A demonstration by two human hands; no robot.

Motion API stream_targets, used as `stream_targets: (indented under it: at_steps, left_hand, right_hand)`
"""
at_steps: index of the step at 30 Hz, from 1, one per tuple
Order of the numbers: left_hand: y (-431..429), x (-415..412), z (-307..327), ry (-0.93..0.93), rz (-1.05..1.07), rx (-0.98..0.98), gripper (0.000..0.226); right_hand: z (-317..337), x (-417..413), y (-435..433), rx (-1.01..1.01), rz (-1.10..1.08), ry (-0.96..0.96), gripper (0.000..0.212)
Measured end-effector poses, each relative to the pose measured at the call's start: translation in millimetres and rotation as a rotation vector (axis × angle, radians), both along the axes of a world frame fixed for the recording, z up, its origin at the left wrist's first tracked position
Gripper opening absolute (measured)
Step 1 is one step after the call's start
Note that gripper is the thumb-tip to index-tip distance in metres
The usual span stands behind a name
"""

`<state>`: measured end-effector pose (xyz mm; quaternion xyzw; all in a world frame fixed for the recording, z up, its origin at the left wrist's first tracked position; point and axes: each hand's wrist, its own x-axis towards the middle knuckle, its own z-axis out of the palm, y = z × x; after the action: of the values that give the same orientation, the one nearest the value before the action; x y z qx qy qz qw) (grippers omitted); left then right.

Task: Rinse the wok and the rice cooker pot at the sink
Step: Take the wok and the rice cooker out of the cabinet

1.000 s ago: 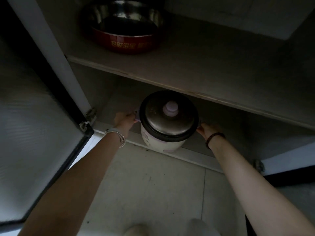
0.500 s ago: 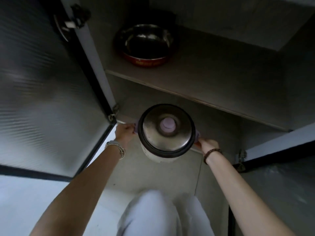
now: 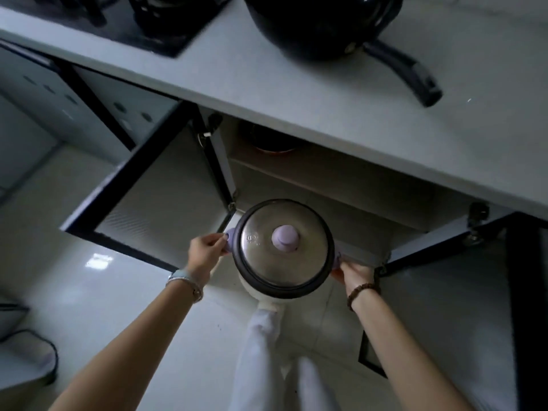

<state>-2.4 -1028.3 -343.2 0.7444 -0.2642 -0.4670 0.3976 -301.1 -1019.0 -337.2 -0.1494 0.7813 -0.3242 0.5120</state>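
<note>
The rice cooker (image 3: 283,253) is held in the air in front of the open lower cabinet (image 3: 326,185), above the floor and the person's legs, lid on; the left hand (image 3: 204,253) is clamped on the purple side handle (image 3: 228,240) with fingers curled round it; the right hand (image 3: 354,272) is pressed against the opposite handle, mostly hidden under the lid rim, so exact finger wrap cannot be told; a two-sided grip is judged to be used because the body is bulky and the loose lid (image 3: 281,247) must be kept level; the inner pot is not visible, presumably inside under the lid; the wok (image 3: 323,25) is seen on the countertop (image 3: 267,93), handle pointed right, beside the gas hob (image 3: 142,22), probably parked there within reach for rinsing; cabinet doors (image 3: 154,197) are left swung wide for clearance; the sink is not in view; neither item looks rinsed yet; a dark bowl (image 3: 267,137) is seen on the upper shelf inside.
</note>
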Motion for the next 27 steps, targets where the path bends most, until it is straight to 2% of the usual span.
stream_targets:
  at_steps: [5, 8, 11, 15, 23, 27]
  left_hand:
    - [40, -7, 123, 0.058, -0.015, -0.058, 0.007]
    - [55, -22, 190, 0.057, -0.080, -0.093, 0.009]
    - [60, -39, 243, 0.077, -0.135, -0.126, 0.007]
    - [52, -69, 290, 0.098, -0.212, -0.161, 0.008]
    - [8, -155, 361, 0.176, -0.355, -0.238, 0.014]
    - [-32, -199, 379, 0.098, -0.459, -0.212, 0.018]
  right_hand:
    - [111, -13, 31, -0.023, -0.008, -0.054, 0.025]
    - [160, -32, 44, -0.044, -0.005, -0.065, 0.012]
    - [202, -59, 52, -0.101, 0.002, -0.065, 0.013]
    - [250, -99, 57, -0.208, 0.006, -0.066, 0.013]
    - [334, -180, 59, -0.412, -0.170, -0.054, 0.017]
    - [364, -224, 54, -0.465, -0.232, 0.016, 0.014]
